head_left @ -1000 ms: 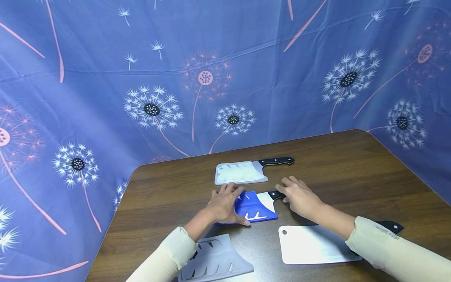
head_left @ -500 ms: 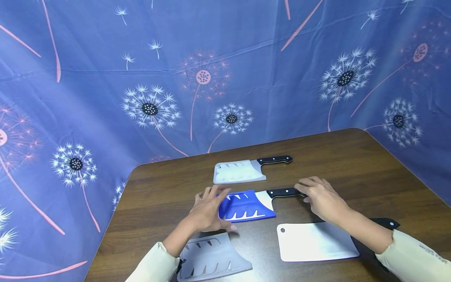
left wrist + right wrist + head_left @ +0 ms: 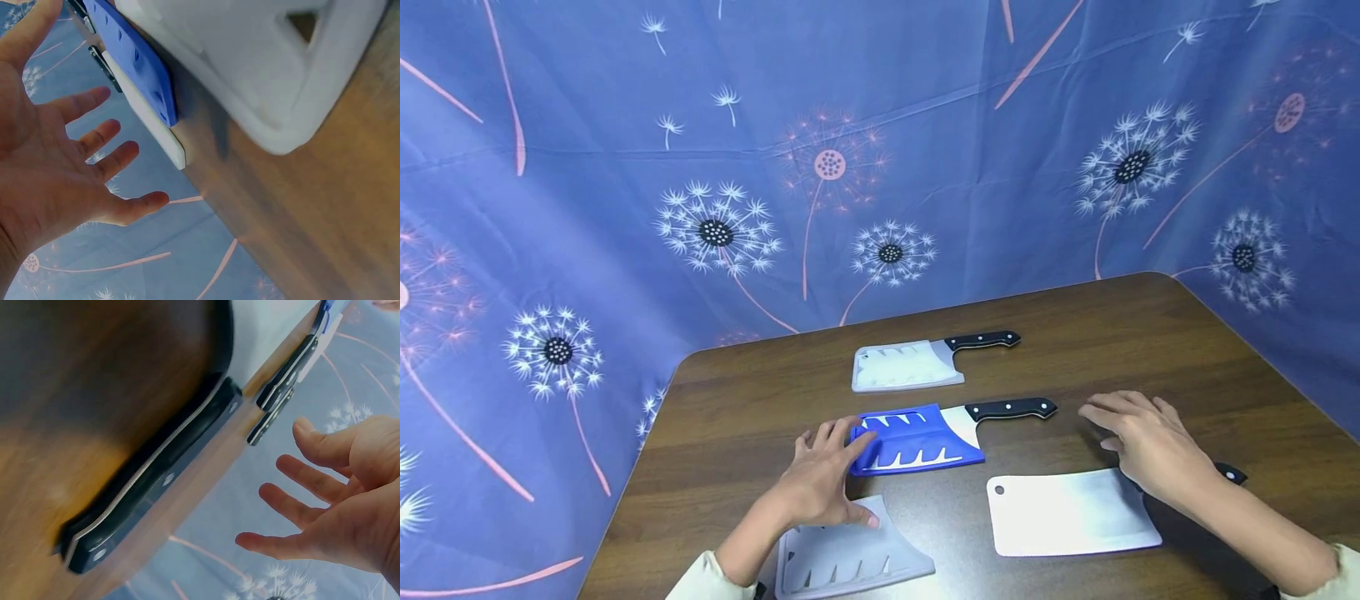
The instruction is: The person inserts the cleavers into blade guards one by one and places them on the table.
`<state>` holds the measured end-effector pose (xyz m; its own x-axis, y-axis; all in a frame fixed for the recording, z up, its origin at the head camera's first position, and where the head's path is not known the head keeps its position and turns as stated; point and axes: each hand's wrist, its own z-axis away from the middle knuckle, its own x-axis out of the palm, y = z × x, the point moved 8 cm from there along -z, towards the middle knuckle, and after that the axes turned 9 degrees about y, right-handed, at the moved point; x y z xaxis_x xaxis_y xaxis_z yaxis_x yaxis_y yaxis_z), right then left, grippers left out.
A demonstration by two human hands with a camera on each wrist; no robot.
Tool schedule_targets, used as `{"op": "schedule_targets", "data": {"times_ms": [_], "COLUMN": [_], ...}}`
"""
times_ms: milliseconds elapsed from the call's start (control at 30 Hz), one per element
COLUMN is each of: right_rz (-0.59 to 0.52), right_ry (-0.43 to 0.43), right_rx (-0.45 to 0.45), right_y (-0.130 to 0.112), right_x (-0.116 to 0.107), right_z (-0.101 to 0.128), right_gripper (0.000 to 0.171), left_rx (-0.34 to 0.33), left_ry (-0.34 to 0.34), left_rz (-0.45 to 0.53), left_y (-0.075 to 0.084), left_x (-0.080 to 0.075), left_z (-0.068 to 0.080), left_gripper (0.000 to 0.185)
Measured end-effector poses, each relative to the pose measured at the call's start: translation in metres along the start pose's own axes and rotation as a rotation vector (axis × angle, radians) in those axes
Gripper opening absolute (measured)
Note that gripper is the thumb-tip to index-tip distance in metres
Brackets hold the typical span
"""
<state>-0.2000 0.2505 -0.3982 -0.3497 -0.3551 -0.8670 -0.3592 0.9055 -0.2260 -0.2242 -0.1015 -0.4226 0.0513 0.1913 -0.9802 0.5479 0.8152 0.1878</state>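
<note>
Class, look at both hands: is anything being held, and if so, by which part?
Nothing is held: the left hand, near the blue sheath, and the right hand, near the uncovered cleaver, are both empty.

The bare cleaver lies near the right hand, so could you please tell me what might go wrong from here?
The bare cleaver is unsheathed, so the right hand, near its handle, might get cut in a careless grab. The left hand, close to the gray sheath, could accidentally nudge it.

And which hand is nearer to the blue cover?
Left. The left hand is at the left end of the blue cover; the right hand is farther right, past that knife's handle.
</note>
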Motion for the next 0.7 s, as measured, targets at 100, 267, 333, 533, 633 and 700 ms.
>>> {"op": "schedule_targets", "data": {"times_ms": [100,267,333,533,633,700], "right_rz": [-0.004,-0.002,0.007,0.009,0.004,-0.004], "right_ry": [0.006,0.005,-0.004,-0.085,-0.137,-0.162], "right_rx": [0.019,0.059,0.069,0.120,0.165,0.194], "right_y": [0.008,0.020,0.024,0.039,0.048,0.053], "right_x": [-0.002,-0.005,-0.005,0.000,0.002,0.003], "right_z": [0.008,0.019,0.023,0.036,0.042,0.045], "right_gripper": [0.055,0.062,0.060,0.066,0.070,0.069], "left_rx": [-0.002,-0.008,-0.016,-0.047,-0.052,-0.056], "left_ry": [0.017,0.047,0.044,0.028,0.046,0.053], "left_rz": [0.007,-0.001,-0.010,-0.015,-0.023,-0.033], "left_y": [0.002,0.004,0.006,0.008,0.009,0.009], "left_x": [0.002,0.004,0.006,0.017,0.018,0.020], "left_z": [0.009,0.024,0.029,0.043,0.048,0.051], "left_gripper": [0.104,0.105,0.108,0.111,0.111,0.112]}}
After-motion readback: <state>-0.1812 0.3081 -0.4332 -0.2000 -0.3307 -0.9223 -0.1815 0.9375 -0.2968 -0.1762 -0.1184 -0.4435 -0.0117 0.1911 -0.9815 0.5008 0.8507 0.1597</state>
